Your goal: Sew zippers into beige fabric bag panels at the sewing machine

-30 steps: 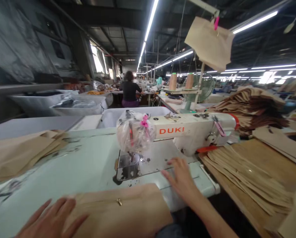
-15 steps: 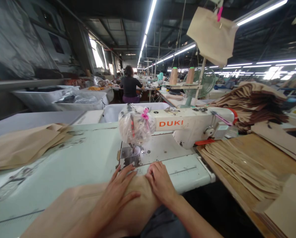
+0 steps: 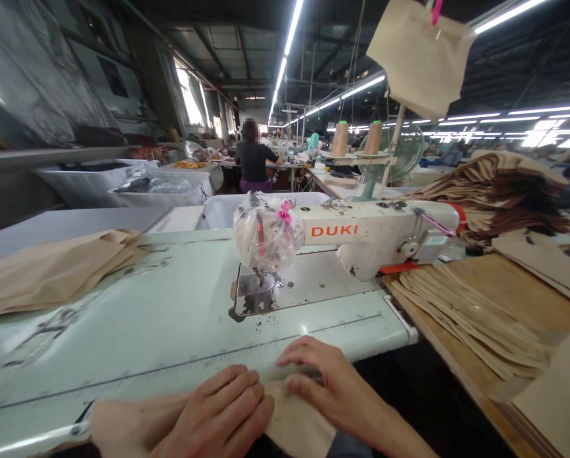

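1. Two bare hands at the near edge of the pale green table [image 3: 146,331], both on one tan fabric piece [image 3: 300,427].
2. Left hand [image 3: 218,413]: knuckles up, fingers curled down tight onto the fabric; grip underneath cannot be told.
3. Right hand [image 3: 335,388]: forefinger and thumb narrowly closed, pinching the fabric's far edge.
4. Tan fabric piece: lies over the table's front edge and hangs toward the lap, well short of the needle plate [image 3: 261,292].
5. White DUKI sewing machine [image 3: 361,235], head wrapped in clear plastic [image 3: 266,238].
6. Tan pieces stacked at far left [image 3: 51,270].
7. Tan strips on the wooden board [image 3: 471,312], right.
8. One seated person [image 3: 254,162], far back.
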The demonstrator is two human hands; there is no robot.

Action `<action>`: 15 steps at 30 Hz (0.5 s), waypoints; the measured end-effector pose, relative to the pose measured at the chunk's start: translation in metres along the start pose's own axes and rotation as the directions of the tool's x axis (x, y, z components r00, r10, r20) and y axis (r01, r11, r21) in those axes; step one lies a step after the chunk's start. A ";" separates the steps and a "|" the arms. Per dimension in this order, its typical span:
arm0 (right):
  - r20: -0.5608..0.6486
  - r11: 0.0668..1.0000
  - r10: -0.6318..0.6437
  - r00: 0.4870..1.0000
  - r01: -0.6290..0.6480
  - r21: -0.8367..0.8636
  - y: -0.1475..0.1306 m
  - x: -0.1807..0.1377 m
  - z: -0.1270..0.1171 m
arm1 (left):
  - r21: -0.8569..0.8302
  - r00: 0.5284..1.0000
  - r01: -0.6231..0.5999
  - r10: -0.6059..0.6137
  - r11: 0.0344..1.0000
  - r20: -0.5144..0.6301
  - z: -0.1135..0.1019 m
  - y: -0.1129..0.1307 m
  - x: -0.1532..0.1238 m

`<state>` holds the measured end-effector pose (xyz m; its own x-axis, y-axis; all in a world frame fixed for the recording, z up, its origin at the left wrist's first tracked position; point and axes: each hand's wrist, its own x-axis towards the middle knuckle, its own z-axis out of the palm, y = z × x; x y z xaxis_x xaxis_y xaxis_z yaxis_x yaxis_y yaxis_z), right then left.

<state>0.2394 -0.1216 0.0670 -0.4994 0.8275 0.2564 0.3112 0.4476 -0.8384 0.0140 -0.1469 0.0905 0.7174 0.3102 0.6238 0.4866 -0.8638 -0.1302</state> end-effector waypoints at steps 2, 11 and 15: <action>0.013 1.000 0.015 1.000 -0.015 -0.005 -0.001 -0.004 0.010 | 0.016 0.998 0.019 -0.018 1.000 -0.058 0.003 0.002 -0.002; 0.084 0.909 0.177 0.981 -0.196 0.367 -0.006 -0.011 0.016 | 0.000 0.998 0.057 -0.057 0.998 -0.027 -0.008 0.005 -0.004; 0.157 0.810 0.276 0.948 -0.317 0.493 -0.012 -0.017 0.018 | -0.094 0.976 0.208 -0.201 0.974 0.081 -0.003 0.011 -0.013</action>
<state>0.2293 -0.1467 0.0641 -0.5147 0.8550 -0.0637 0.0115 -0.0674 -0.9977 0.0089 -0.1616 0.0835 0.6429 0.5085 0.5729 0.5761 -0.8139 0.0759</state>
